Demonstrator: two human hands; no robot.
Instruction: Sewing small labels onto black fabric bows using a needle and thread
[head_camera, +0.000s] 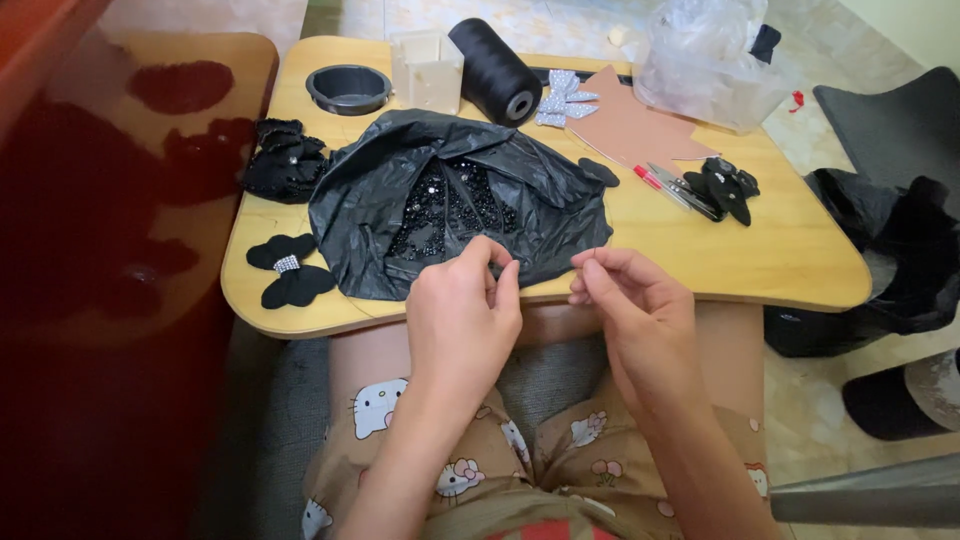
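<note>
The left hand (462, 315) is at the near edge of the small wooden table (780, 250), with its fingers bent and pinched together on the near rim of the black plastic bag (400, 190). The bag lies open just beyond this hand and has shiny black beads (445, 205) inside. The right hand (630, 300) is close on the right, fingertips pinched; whether it holds something, I cannot tell. A black bow (288, 270) lies to the left of the bag.

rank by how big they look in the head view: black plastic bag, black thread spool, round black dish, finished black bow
1. black plastic bag
2. black thread spool
3 and 4. finished black bow and round black dish: alike; the bow is nearer the camera, so unsure.
</note>
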